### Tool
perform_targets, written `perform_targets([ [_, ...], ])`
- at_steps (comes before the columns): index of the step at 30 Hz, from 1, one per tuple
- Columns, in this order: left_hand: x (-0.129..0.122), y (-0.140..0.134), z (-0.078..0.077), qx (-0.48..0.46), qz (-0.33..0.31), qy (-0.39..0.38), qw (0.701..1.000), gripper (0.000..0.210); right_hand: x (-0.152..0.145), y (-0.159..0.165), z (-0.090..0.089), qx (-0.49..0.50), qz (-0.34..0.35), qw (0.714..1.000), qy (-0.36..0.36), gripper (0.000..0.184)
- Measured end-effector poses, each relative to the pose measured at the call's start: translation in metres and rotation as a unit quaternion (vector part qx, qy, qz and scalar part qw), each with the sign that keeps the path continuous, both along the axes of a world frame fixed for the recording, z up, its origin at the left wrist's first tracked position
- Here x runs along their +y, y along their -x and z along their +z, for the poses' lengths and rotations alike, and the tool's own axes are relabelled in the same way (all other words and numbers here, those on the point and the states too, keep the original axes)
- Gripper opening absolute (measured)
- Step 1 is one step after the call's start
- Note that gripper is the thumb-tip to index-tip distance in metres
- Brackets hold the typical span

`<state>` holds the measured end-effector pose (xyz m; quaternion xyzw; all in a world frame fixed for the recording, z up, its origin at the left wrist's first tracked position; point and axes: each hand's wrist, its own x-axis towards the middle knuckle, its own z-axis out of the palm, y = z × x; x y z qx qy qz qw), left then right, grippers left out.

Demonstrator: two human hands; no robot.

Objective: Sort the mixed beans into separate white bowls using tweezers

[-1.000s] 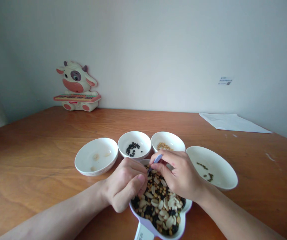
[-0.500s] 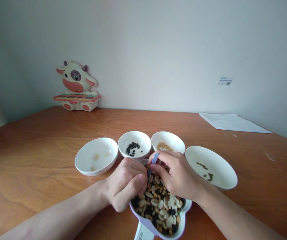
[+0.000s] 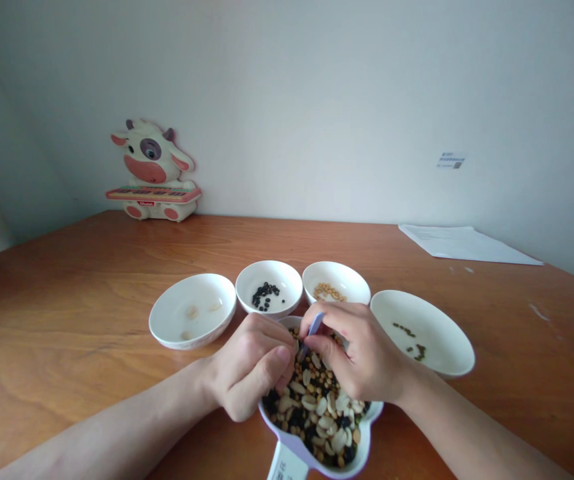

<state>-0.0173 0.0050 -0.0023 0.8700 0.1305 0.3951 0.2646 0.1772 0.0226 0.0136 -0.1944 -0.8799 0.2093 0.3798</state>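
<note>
A lavender-rimmed scoop-like container with a labelled handle stands in front of me, full of mixed peanuts, black beans, yellow beans and small green beans. Over its far part, my right hand pinches slim purple tweezers between thumb and fingers, their lower end down among the beans. My left hand is closed in a fist at the container's left side, close to the tweezers' tip. Whatever its curled fingers hold is hidden.
Four white bowls form an arc behind the container: one with a few peanuts, one with black beans, one with yellow beans, one with green beans. A cow toy keyboard and white paper sit farther back.
My right hand has shifted slightly right, and the tweezers in it lean over more. My left hand stays in nearly the same place.
</note>
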Motion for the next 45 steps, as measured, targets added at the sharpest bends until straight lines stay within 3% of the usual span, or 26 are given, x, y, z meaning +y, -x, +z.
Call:
perform_targets([
  [6, -0.0008, -0.0003, 0.0003, -0.005, 0.001, 0.010, 1.000, 0.054, 0.0020, 0.0006, -0.0047, -0.024, -0.013, 1.000, 0.010, 0.017],
  [15, -0.0023, 0.0002, 0.0010, -0.002, 0.010, 0.004, 1.000, 0.055, 0.0018, -0.0017, -0.0016, 0.022, -0.044, 0.999, 0.010, 0.011],
  [23, -0.0015, 0.0005, -0.0005, -0.001, 0.010, 0.007, 1.000, 0.056, 0.0028, 0.0016, -0.0036, -0.034, -0.017, 0.999, 0.034, 0.016],
  [37, -0.0018, 0.0000, -0.0012, -0.001, 0.013, 0.005, 1.000, 0.055, 0.0023, 0.0026, -0.0039, -0.026, -0.043, 0.998, 0.030, 0.013],
  [45, -0.0020, -0.0003, 0.0004, -0.002, 0.015, 0.002, 1.000, 0.054, 0.0018, 0.0025, -0.0023, 0.005, -0.023, 0.999, 0.031, 0.014],
])
